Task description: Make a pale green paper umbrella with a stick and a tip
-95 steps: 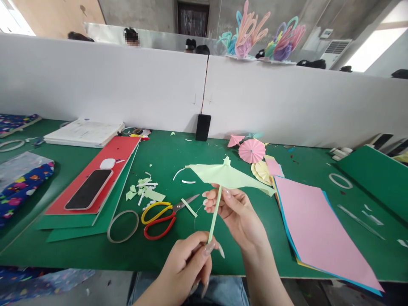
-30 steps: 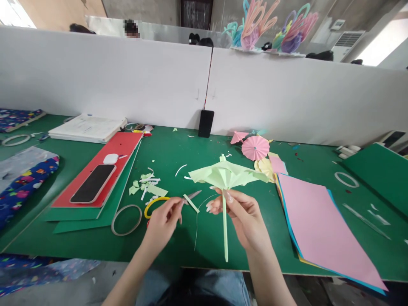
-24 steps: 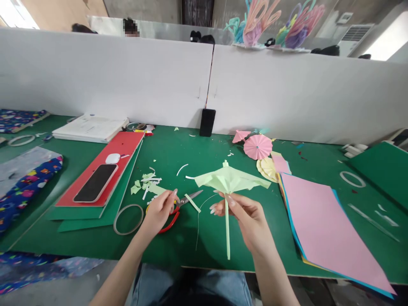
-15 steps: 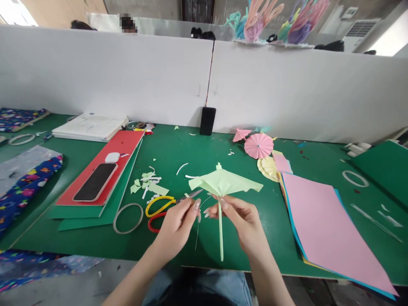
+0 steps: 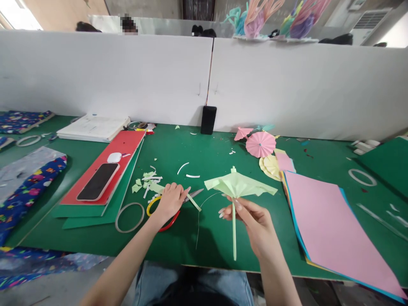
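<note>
My right hand pinches the thin stick of a pale green paper umbrella, holding it upright above the green table. My left hand reaches out to the left and rests on the scissors with yellow and red handles, its fingers curled over them near a pale green paper strip. What the fingers grip is hidden under the hand.
Green paper scraps, a tape ring, a phone on red and green sheets, a stack of coloured paper with pink on top, finished pink and yellow umbrellas, a black phone against the white partition.
My left hand left the umbrella stick, went to the scissors, came back near the stick, and now lies on the scissors again. The right hand keeps the umbrella, shifted slightly right.
</note>
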`<state>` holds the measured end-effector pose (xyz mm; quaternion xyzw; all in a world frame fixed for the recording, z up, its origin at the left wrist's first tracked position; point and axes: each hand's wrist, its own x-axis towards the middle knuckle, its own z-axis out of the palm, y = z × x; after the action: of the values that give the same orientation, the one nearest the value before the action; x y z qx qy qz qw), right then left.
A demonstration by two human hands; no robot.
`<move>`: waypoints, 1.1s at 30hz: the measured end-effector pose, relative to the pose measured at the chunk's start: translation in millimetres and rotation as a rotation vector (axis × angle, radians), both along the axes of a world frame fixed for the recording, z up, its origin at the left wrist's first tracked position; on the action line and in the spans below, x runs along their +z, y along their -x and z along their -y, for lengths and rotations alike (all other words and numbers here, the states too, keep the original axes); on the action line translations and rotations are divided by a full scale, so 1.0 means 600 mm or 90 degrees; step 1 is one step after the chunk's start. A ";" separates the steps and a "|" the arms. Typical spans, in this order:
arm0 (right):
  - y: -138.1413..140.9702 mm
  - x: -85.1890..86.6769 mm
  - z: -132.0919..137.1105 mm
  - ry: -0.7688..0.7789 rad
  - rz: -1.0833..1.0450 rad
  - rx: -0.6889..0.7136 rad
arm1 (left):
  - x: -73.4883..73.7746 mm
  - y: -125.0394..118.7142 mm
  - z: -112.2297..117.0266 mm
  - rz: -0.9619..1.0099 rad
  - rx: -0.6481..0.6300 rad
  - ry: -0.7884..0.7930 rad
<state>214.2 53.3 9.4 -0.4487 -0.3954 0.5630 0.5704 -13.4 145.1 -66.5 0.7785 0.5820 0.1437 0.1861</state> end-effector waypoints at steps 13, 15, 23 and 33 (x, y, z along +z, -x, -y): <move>-0.013 -0.016 0.002 0.029 -0.024 0.003 | -0.020 -0.008 -0.028 -0.079 -0.048 -0.014; -0.014 -0.017 0.002 0.028 -0.020 0.000 | -0.014 -0.010 -0.023 -0.069 -0.061 -0.028; -0.018 -0.021 0.001 0.041 -0.026 -0.004 | -0.027 -0.023 0.005 -0.076 -0.035 -0.117; 0.004 -0.073 -0.032 0.076 -0.005 -0.019 | -0.058 -0.027 0.021 -0.064 -0.034 -0.192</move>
<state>211.6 72.7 -34.4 -0.4857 -0.3517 0.5789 0.5526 2.6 132.2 -101.1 0.8188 0.5417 0.1852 0.0418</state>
